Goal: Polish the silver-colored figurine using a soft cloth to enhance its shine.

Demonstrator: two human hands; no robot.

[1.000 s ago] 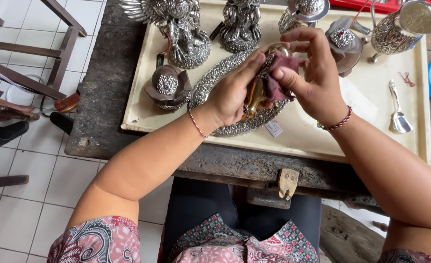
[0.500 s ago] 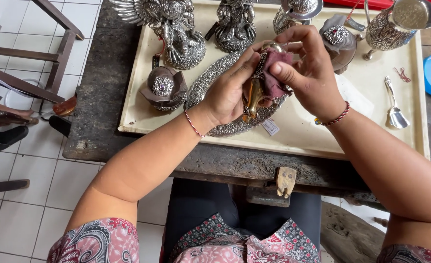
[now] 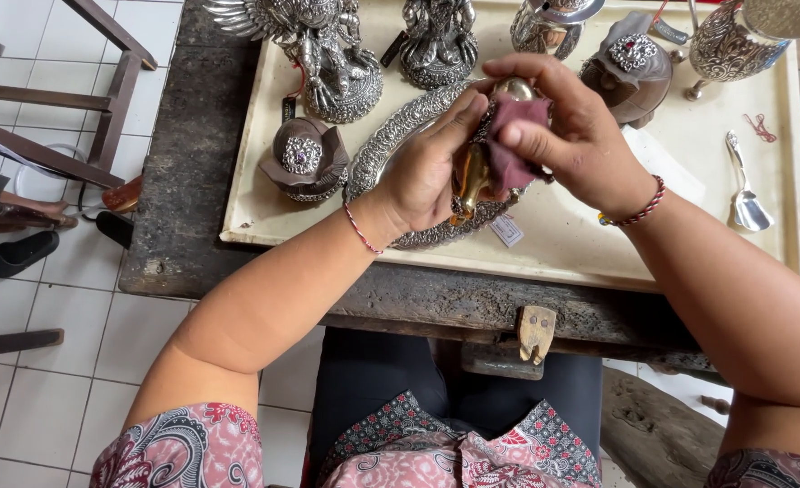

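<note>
1. While sitting at a dark wooden surface (image 3: 192, 181), a person is holding a small gold-coloured metal piece (image 3: 472, 176) above a cream tray (image 3: 598, 244).
2. The left hand (image 3: 427, 167) is closing its grip around the gold piece from the left, fingers curling up along its side.
3. The right hand (image 3: 571, 126) is pinching a maroon cloth (image 3: 513, 136) against the top of the piece, its grip closing on the cloth (thumb pressing from below).
4. Both wrists are wearing thin red cord bracelets.
5. Directly beneath the hands, an ornate oval silver platter (image 3: 391, 145) is lying on the tray, with a small white tag (image 3: 506, 230) just beside its near rim.
6. A dark domed box with a silver inlay (image 3: 305, 158) is sitting to the platter's left, and a second one (image 3: 635, 68) is standing beyond the right hand.
7. Silver figurines (image 3: 327, 45) are lining the tray's far edge, near a chased silver goblet (image 3: 734, 41).
8. A silver spoon (image 3: 745, 199) is lying well apart, at the tray's right side.
</note>
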